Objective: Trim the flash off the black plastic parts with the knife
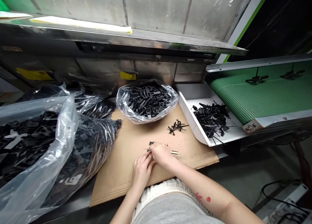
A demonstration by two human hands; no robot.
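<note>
My left hand [142, 168] and my right hand [161, 153] meet over the brown cardboard sheet [126, 152], fingers curled together around a small black plastic part [151, 143] that pokes out past the fingertips. A short pale stick [174, 152] shows just right of my right hand; whether the hand holds it I cannot tell. A small cluster of black sprue pieces [177, 126] lies on the cardboard a little beyond my hands.
A clear bag of black plastic parts [147, 100] stands behind the cardboard. Larger bags of parts [48, 143] fill the left. A white tray [195, 94] with black sprues sits right, beside a green conveyor belt [258, 91] carrying two more.
</note>
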